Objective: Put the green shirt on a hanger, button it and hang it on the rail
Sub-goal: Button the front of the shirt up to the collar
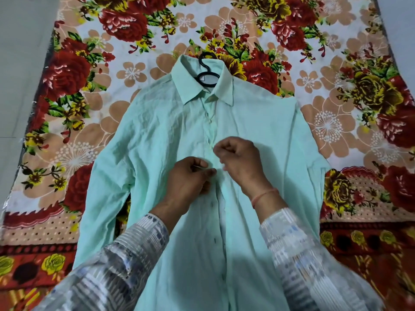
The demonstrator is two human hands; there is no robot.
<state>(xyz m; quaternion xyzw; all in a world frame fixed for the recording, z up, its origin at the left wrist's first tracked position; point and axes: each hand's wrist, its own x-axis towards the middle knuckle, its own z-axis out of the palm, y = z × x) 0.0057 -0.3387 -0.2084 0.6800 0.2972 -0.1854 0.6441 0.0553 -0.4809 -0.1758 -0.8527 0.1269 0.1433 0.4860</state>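
Observation:
A pale green shirt (157, 142) lies flat, front up, on a flowered blanket, collar pointing away from me. A black hanger (207, 74) sits inside the collar, its hook sticking out past the neck. The upper part of the placket looks closed; lower down the front edges gape a little. My left hand (190, 182) pinches the left front edge at mid-chest. My right hand (240, 160) pinches the right edge just beside it, fingers curled on the fabric. Whatever lies between the fingertips is hidden. No rail is in view.
The flowered blanket (336, 108) in red, orange and white covers the whole surface under the shirt. A grey floor strip (20, 75) runs along the left edge. Both shirt sleeves lie spread out to the sides.

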